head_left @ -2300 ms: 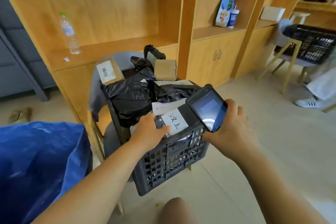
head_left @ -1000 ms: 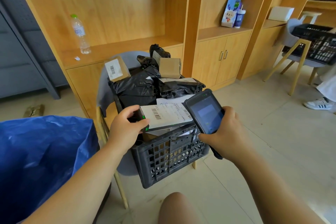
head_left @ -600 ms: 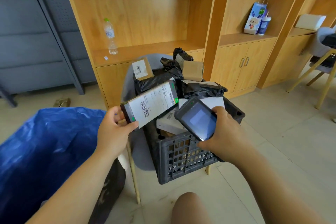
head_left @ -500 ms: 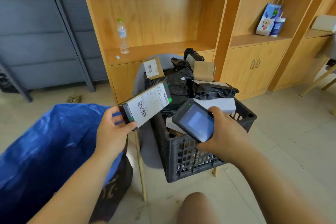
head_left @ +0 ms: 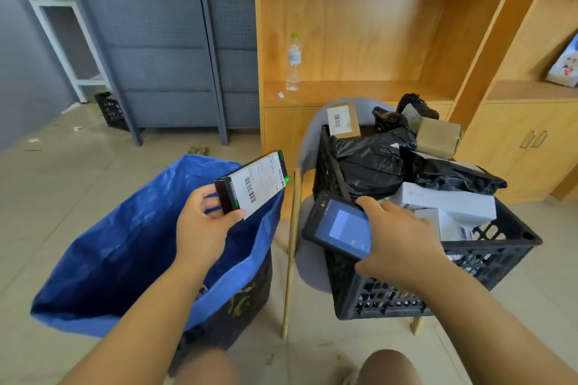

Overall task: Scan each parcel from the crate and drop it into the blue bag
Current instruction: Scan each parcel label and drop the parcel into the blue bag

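Note:
My left hand (head_left: 203,228) pinches one end of a flat black box parcel (head_left: 255,184) with a white barcode label, holding it tilted over the right rim of the open blue bag (head_left: 125,247). My right hand (head_left: 397,241) grips a black handheld scanner (head_left: 337,226) with a lit screen, in front of the black plastic crate (head_left: 391,300). The crate sits on a grey chair and holds black plastic-wrapped parcels (head_left: 372,162), cardboard boxes (head_left: 342,120) and white boxes (head_left: 450,203).
A wooden shelf unit (head_left: 359,40) stands behind the crate with a water bottle (head_left: 293,62) on it. Grey metal shelving (head_left: 175,40) is at the left, with a small black crate (head_left: 111,109) on the floor. My knees show at the bottom edge.
My left hand lifted the labelled box out of the crate and carried it left, over the blue bag. The view swung left with it. The scanner stayed in my right hand.

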Action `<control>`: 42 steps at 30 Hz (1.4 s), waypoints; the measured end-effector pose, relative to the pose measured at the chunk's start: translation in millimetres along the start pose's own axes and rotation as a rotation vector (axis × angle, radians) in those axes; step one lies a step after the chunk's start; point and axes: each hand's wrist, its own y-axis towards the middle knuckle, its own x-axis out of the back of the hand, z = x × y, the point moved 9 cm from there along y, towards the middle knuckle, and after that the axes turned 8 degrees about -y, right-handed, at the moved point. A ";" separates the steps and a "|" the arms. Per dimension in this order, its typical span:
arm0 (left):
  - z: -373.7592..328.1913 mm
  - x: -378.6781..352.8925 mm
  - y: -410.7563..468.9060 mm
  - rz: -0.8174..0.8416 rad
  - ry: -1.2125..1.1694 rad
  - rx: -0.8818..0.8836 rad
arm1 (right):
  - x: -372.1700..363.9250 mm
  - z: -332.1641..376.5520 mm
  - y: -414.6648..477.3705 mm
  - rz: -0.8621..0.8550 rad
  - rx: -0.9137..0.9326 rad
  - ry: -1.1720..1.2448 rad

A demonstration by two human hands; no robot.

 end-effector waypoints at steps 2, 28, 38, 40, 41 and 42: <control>4.2 6.5 0.9 -0.012 -0.004 0.006 | 1.4 6.4 2.2 -0.004 0.015 -0.007; 18.2 -96.1 12.1 0.403 0.336 0.057 | -0.9 -59.0 -0.2 -0.043 -0.154 0.096; -34.8 -288.6 -15.3 0.693 0.347 -0.124 | -0.1 -202.7 -43.3 -0.147 -0.544 0.184; -34.9 -322.6 -18.7 0.708 0.362 -0.129 | -1.7 -227.5 -51.6 -0.163 -0.612 0.193; -35.1 -337.8 -19.4 0.716 0.380 -0.141 | -2.5 -237.6 -54.6 -0.166 -0.639 0.192; -35.4 -351.7 -19.6 0.729 0.393 -0.154 | -3.4 -246.5 -56.6 -0.168 -0.662 0.189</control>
